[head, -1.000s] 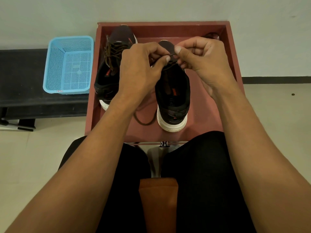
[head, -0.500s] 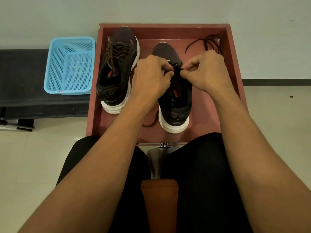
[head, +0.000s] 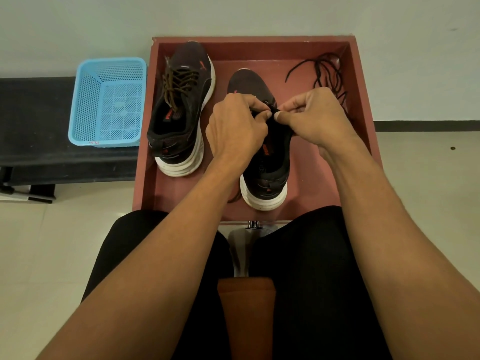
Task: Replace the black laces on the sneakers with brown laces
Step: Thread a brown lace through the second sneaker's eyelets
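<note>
— What do we have in the containers?

— One red-brown tray [head: 252, 38], and both sneakers stand in it with their toes pointing away from us. The left sneaker [head: 181, 141] is along the tray's left wall and is threaded with a brown lace [head: 179, 84]. The right sneaker [head: 270, 165] stands near the middle, closer to us. A loose tangle of black laces [head: 327, 74] lies in the tray's far right corner, apart from both shoes.

— And the blue basket?

— The blue basket [head: 85, 100] sits on a black worktop [head: 33, 141], just left of the tray. We can see its perforated walls and bottom.

— Where are our hands?

— The left hand [head: 236, 128] and right hand [head: 314, 118] meet over the right sneaker's lacing. The fingers [head: 267, 115] of both are curled, and each thumb and forefinger pinches a dark bit at the shoe's throat. We cannot tell whether a lace is in that pinch or only fabric. A brown strand [head: 235, 197] shows beside that sneaker's heel, under our left forearm.

— And the room?

— There is a pale tiled floor [head: 39, 255] and a plain light wall [head: 233, 14] with a dark strip along its foot. Our knees, in black trousers [head: 311, 255], reach the tray's near edge.

— Counts?

— Two sneakers, one tray, one basket, one tangle of black laces and two hands.
</note>
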### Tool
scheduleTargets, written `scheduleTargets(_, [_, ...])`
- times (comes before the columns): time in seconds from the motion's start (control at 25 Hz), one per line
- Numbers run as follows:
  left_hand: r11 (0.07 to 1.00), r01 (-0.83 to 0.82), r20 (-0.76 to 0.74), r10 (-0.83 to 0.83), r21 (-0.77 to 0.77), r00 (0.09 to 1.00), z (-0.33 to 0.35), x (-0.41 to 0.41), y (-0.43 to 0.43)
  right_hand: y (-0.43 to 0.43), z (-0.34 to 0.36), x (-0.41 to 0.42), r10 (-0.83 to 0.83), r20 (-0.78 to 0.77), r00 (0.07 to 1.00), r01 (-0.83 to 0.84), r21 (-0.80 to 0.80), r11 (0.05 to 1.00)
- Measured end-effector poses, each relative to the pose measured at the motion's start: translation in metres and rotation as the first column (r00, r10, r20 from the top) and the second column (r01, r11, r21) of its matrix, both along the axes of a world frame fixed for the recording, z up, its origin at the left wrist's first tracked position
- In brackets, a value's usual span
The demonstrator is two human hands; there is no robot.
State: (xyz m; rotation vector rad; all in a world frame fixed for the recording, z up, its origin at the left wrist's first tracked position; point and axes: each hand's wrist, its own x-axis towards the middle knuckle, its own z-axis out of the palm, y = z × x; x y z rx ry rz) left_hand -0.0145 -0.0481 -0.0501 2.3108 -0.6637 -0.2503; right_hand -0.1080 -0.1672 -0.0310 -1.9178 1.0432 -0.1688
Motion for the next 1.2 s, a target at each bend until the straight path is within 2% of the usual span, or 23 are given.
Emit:
scheduleTargets(0.2, [0.996, 0.039, 0.077, -0.045, 0.08, 0.996, 0.0, -0.004, 0.002, 0.0, -0.002, 0.0, -0.02, 0.022, 1.0, 0.019, 0.002, 1.0])
scheduleTargets(0.32, [0.989, 0.08, 0.12, -0.096, 0.127, 0.988, -0.001, -0.006, 0.003, 0.001, -0.001, 0.0, -0.021, 0.026, 0.999, 0.022, -0.051, 0.998])
scheduleTargets(0.56, [0.999, -0.041, 0.0, 0.041, -0.017, 0.999, 0.001, -0.001, 0.003, 0.004, 0.003, 0.0, -0.003, 0.027, 1.0, 0.003, -0.025, 1.0])
scheduleTargets(0.68, [0.999, -0.034, 0.009, 0.035, -0.036, 0.999, 0.0, -0.003, 0.002, 0.005, 0.003, 0.001, 0.006, 0.016, 1.0, -0.005, -0.049, 0.999])
scheduleTargets(0.84, [1.0, -0.012, 0.044, 0.011, 0.011, 0.999, 0.0, -0.005, 0.001, 0.006, 0.003, 0.003, 0.01, -0.015, 1.0, -0.011, -0.052, 0.999])
scheduleTargets(1.2, [0.998, -0.049, 0.015, 0.049, 0.027, 0.999, 0.001, -0.003, 0.003, 0.011, 0.002, 0.006, 0.025, -0.052, 0.998, -0.03, -0.087, 0.996])
